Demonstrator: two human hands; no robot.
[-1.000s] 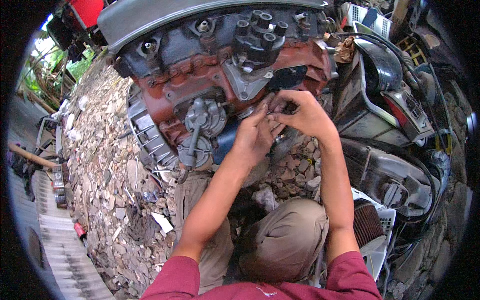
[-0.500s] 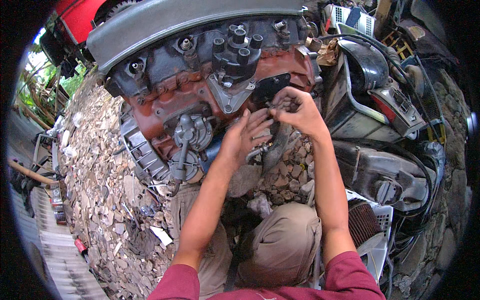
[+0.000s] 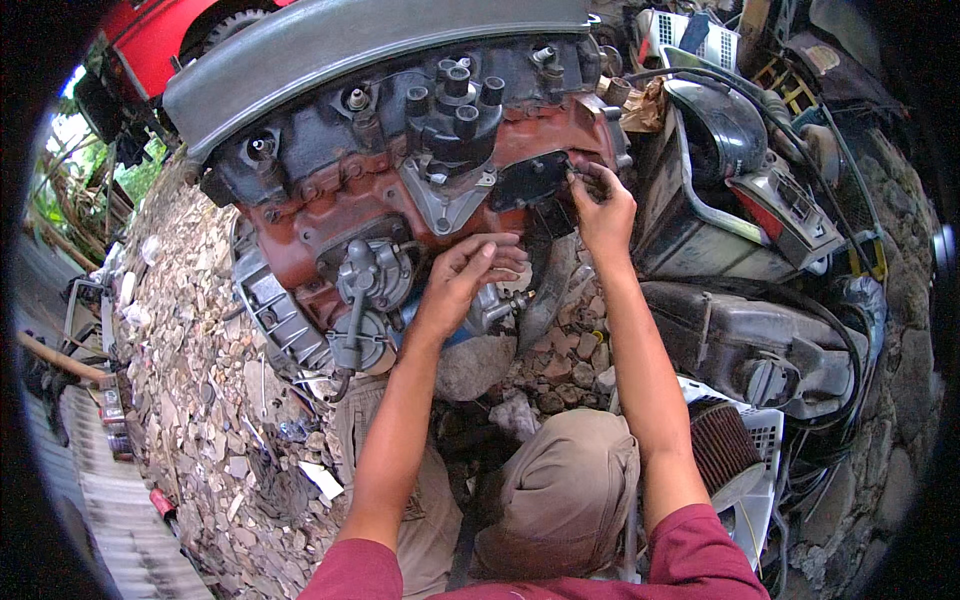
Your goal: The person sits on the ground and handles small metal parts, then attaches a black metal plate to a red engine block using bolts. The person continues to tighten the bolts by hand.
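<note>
A large engine with a rust-red block and black upper part stands before me. My right hand is pinched at the right edge of a flat black cover plate on the block's side. Whatever small piece its fingertips hold is too small to make out. Lower and to the left, my left hand is open, fingers stretched, with nothing seen in it. Above it are a grey triangular bracket and a black distributor cap. To its left, a grey fuel pump is fixed to the block.
Stones and rubble cover the ground, with a wrench lying on them at left. At right stand a worn bin, a dark metal tank and a brown pleated filter in a white crate.
My right hand has moved up and right, away from the left hand, to the plate's right edge. My left hand has drawn slightly down and left. The view has shifted a little.
</note>
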